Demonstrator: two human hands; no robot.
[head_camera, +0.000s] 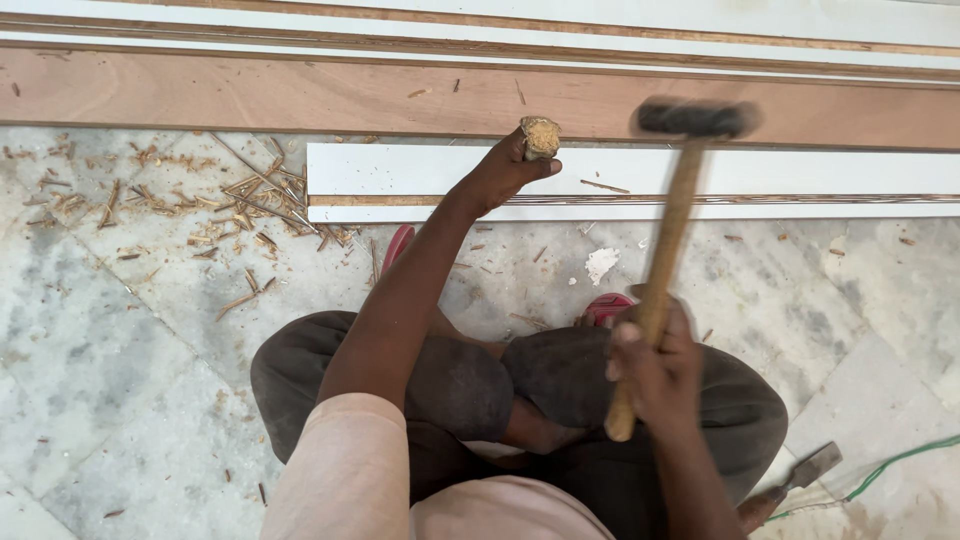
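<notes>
Floor: grey marble tiles (120, 330), strewn with wood chips (230, 200) at upper left.
Brown board: long plywood plank (300, 95), long axis left to right across the top of the view.
White strip: laminated board (800, 185) on edge, lying parallel just below the plank, its striped edge facing up.
Person: squatting, dark trousers, pink sleeves, red sandals (605, 305).
Hammer: wooden-handled hammer (665, 250), long axis near vertical in the view, dark head blurred and pointing away from the person, raised above the white strip.
Right hand: right hand (655, 365) clenched round the lower handle.
Chisel: chisel (540, 137) upright at the strip's upper edge, battered wooden butt uppermost.
Left hand: left hand (505, 170) wrapped about the chisel below the butt.
</notes>
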